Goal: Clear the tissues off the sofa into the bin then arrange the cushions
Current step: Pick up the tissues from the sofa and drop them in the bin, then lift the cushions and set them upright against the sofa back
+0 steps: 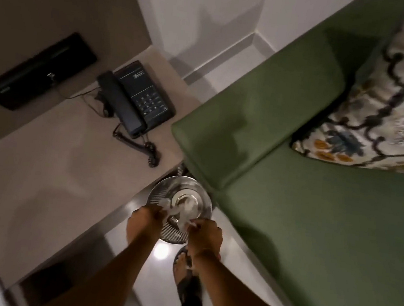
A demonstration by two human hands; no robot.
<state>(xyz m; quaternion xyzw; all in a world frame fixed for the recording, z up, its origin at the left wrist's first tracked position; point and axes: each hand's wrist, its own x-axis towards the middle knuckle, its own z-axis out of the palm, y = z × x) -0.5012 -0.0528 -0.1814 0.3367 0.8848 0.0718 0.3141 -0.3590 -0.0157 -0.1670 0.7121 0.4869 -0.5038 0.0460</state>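
Note:
A round metal bin (164, 191) with a slotted wall stands on the floor between the desk and the sofa's arm. Both my hands hover right over its mouth. My left hand (144, 218) and my right hand (205, 233) each pinch crumpled white tissues (184, 213), which hang between them above the bin's opening. The green sofa (313, 228) fills the right side; the part of its seat in view carries no tissues. A floral patterned cushion (387, 106) leans in the sofa's far corner against the backrest.
A beige desk (56, 161) runs along the left with a black telephone (136, 100) and its coiled cord on it. A dark panel (36, 71) is set in the wall above. My sandalled foot (183, 271) stands on the glossy floor just behind the bin.

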